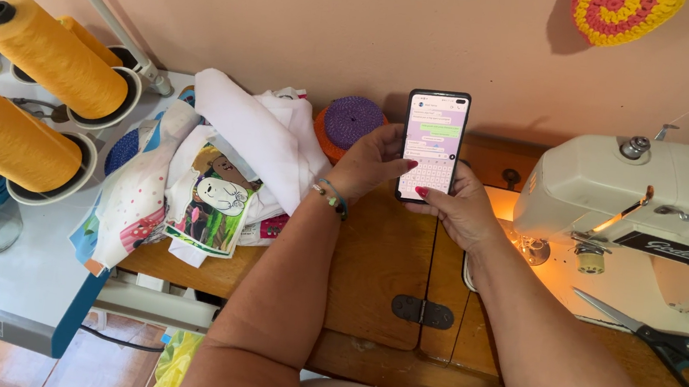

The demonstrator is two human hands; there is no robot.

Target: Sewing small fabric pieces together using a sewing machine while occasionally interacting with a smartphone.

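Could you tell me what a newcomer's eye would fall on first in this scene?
Probably the lit phone, held up at centre by the left hand and right hand above the wooden table. Next, two big orange thread cones at far left and the white sewing machine at right.

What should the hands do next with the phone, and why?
Probably press a key with a thumb. Both hands, the left hand and the right hand, hold the phone upright over the wooden table, its screen lit with a chat and a keyboard, and both thumbs rest by the keys. The scissors and sewing machine lie untouched.
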